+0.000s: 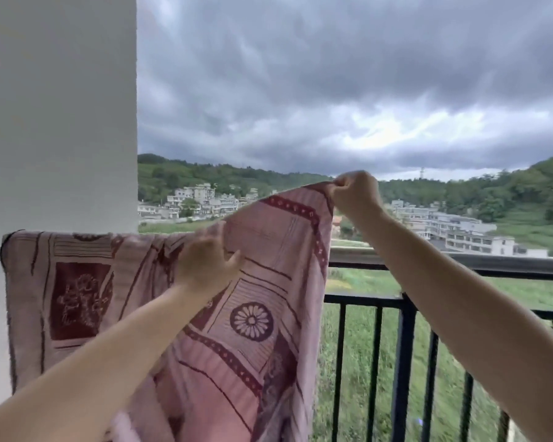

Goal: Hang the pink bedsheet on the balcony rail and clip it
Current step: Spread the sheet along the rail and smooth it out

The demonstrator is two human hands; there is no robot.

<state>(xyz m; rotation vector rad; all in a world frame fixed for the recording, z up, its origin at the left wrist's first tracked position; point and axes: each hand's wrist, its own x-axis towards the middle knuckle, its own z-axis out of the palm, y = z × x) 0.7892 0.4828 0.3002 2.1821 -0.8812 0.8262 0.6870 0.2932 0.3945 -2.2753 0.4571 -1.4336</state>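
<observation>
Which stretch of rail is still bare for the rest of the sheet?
The rail is bare from the sheet edge rightward, under the right hand, to the frame edge. From the pillar to the left hand it is covered by draped cloth. No clips are visible.

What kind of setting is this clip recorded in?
Most likely an upper-floor home balcony. A dark metal balcony rail runs beside a white wall, fields and houses lie below, and both hands spread a pink bedsheet over the rail.

Both arms raised; left grip point(206, 261) and right grip point(353, 193) pinching closed
</observation>
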